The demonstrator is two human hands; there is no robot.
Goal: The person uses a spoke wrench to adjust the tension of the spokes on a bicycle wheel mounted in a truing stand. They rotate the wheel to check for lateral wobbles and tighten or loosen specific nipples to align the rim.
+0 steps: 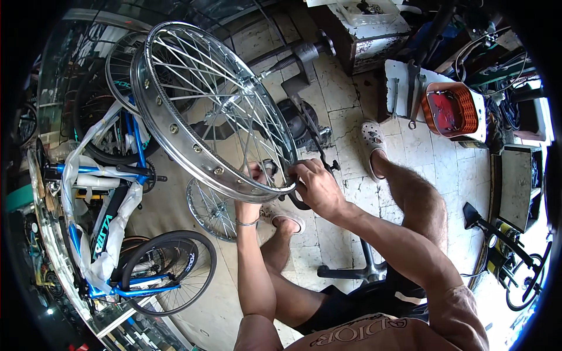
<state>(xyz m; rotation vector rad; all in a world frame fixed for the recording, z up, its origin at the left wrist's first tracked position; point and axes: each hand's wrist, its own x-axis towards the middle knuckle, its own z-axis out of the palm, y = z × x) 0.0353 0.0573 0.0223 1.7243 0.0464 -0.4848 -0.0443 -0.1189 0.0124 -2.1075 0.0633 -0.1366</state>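
A silver spoked bicycle wheel point(175, 130) is held by its hub in a dark metal stand point(304, 52), its rim tilted toward me. My left hand point(250, 177) reaches up at the near part of the rim, fingers bent among the spokes and partly hidden by the rim. Close to those fingers is a small dark ring-shaped part point(270, 166). My right hand point(316, 186) is closed at the rim's right edge, over a black curved arm point(300, 203) of the stand. What its fingertips pinch is hidden.
At left stands a blue bicycle frame point(133, 140) partly wrapped in white padding, with a black-tyred wheel point(202, 263). Another spoked wheel point(212, 212) lies below the stand. An orange basket point(451, 108) and wrenches point(413, 88) rest on a white box at right. A stool base point(370, 270) is beneath me.
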